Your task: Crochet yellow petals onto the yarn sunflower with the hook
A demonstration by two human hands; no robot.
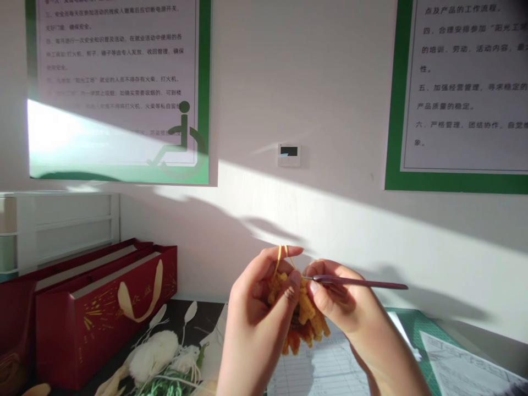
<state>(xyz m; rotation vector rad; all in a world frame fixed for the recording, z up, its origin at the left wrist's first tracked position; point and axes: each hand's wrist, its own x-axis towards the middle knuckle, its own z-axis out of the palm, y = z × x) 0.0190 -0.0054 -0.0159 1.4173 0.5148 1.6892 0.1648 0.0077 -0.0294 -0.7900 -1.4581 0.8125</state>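
Observation:
My left hand point(264, 308) is closed around a yellow-orange crocheted piece point(307, 311) with ruffled, petal-like edges. A strand of yellow yarn point(279, 258) loops over its raised index finger and runs down to the piece. My right hand point(346, 300) pinches a crochet hook point(363, 282) with a dark purple-brown handle, held almost level and pointing left. The metal tip of the hook meets the top of the crocheted piece between both hands. Part of the piece is hidden behind my left thumb and fingers.
Dark red gift bags point(111, 308) with a cream ribbon handle stand at left, before a white rack point(74, 220). Near them lie a white yarn ball point(153, 355) and green strands point(167, 383). Printed sheets point(322, 368) and a green cutting mat point(416, 322) cover the table.

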